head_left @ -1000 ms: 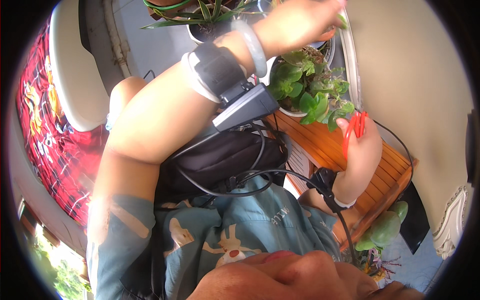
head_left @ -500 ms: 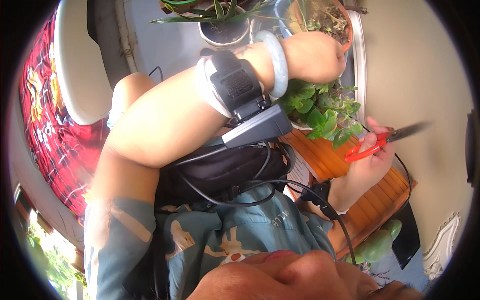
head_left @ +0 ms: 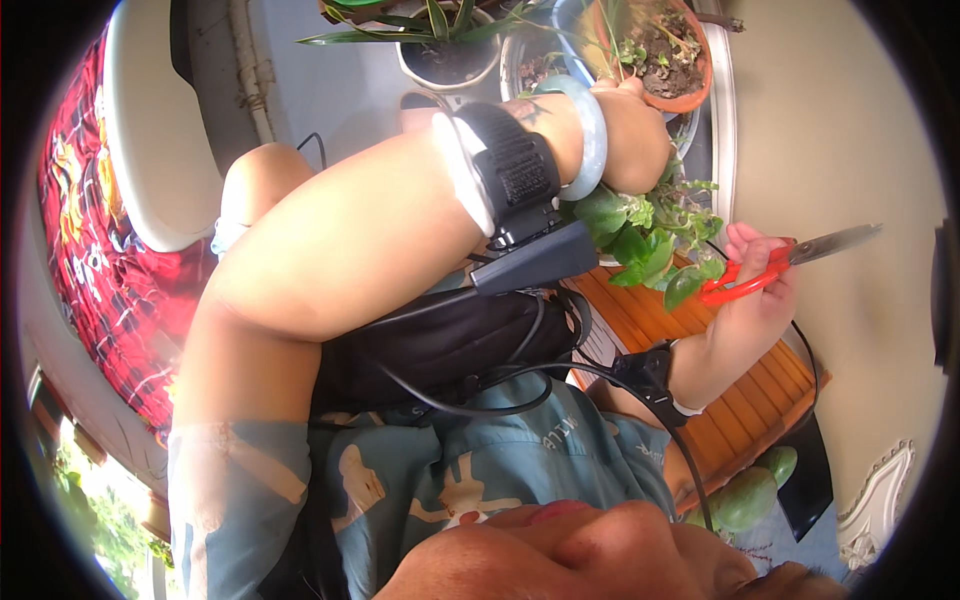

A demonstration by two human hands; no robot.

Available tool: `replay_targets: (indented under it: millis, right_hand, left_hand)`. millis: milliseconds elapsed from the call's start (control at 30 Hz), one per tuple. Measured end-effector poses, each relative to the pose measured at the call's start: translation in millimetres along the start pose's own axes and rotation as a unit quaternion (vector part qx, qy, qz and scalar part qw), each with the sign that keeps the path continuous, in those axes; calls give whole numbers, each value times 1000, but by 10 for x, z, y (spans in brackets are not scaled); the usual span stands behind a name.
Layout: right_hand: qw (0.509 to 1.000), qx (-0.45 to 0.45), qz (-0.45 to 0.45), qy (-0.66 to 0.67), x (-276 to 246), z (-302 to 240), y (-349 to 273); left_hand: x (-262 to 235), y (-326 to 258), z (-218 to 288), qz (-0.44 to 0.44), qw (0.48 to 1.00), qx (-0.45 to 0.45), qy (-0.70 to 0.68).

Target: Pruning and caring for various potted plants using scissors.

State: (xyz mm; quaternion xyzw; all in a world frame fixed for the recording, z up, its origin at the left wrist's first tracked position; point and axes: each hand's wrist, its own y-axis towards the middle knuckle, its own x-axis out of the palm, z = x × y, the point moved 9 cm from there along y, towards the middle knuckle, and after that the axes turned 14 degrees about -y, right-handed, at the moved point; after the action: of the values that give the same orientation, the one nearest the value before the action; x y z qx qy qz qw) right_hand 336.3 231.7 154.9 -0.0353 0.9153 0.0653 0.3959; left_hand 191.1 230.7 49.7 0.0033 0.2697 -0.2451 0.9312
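Red-handled scissors (head_left: 748,282) are in my right hand (head_left: 765,270), whose fingers close round the handles. The metal blades point right, over the pale wall side. My left hand (head_left: 635,135), with a pale bangle at its wrist, reaches to the near rim of an orange pot (head_left: 697,100) of soil and small plants. Its fingertips show bent at that rim; what they hold, if anything, is hidden. Below this hand a leafy green plant (head_left: 640,250) spreads, with its leaves close to the scissors' handles.
A white pot (head_left: 450,75) with long striped leaves stands at the far side. Beneath the right arm is a slatted wooden stand (head_left: 735,375). A black cable (head_left: 480,408) loops across my lap, beside a black bag (head_left: 430,350). A white-framed edge (head_left: 722,140) runs by the pots.
My left hand has turned from a fist, and its fingertips now show at the orange pot. The scissors have shifted slightly right, with their blades less blurred.
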Motion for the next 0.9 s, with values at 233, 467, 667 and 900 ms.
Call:
replay_targets:
  millis: [233, 467, 667, 900]
  right_hand:
    - [998, 33, 45, 1, -77, 56, 6]
    - [998, 67, -18, 7, 52, 363, 148]
    - [981, 109, -159, 30, 250, 413, 551]
    - [926, 112, -332, 140, 739, 537, 727]
  left_hand:
    - [-207, -13, -39, 89, 994, 30, -51]
    - [-588, -269, -560, 269, 940, -140, -153]
    - [-587, -114, -253, 246, 956, -92, -131]
    - [-283, -73, -227, 82, 989, -90, -82]
